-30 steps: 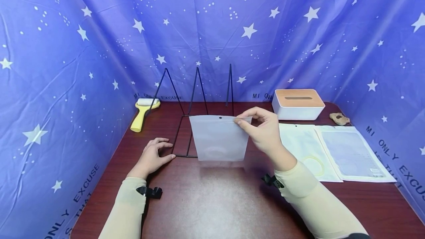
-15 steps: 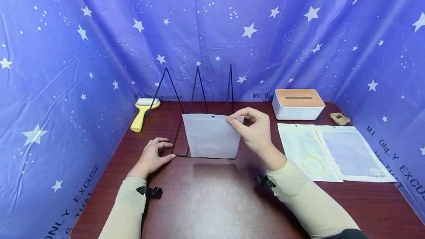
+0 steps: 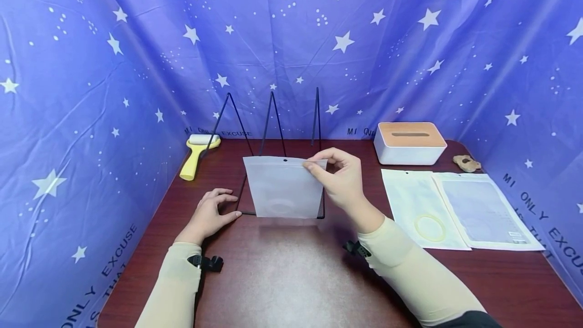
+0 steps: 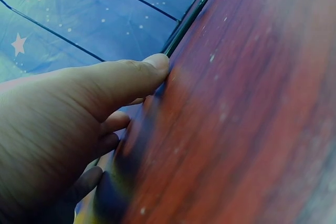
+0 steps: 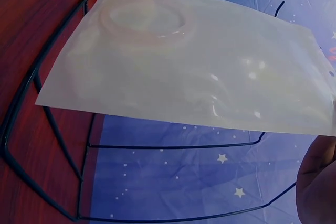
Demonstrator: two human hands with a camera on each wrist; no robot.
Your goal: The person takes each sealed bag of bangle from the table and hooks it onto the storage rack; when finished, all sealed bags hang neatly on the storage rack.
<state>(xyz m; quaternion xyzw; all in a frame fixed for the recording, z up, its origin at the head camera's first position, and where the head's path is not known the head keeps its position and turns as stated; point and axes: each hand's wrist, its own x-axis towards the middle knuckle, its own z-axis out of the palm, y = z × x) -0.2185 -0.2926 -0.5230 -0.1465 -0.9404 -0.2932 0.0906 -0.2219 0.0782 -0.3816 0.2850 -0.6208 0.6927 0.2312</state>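
A translucent white zip bag (image 3: 284, 189) hangs almost upright in front of a black wire rack (image 3: 228, 95). My right hand (image 3: 339, 177) pinches its top right corner between thumb and fingers. In the right wrist view a pale ring (image 5: 149, 38) shows faintly through the bag. The bag's lower edge is close to the rack's front bar; I cannot tell if they touch. My left hand (image 3: 208, 216) rests at the rack's front left corner, fingers relaxed. In the left wrist view its thumb (image 4: 152, 69) touches the black bar.
Two flat bags lie at right: one with a yellow ring (image 3: 429, 228) and a bluish-windowed bag (image 3: 483, 211). Behind them are a white tissue box (image 3: 410, 153) and a small brown object (image 3: 466, 163). A yellow-handled lint roller (image 3: 193, 161) lies back left. Starry curtains enclose the table.
My right hand has carried the zip bag leftward, bringing it in front of the rack's base. My left hand has stayed at the rack's corner.
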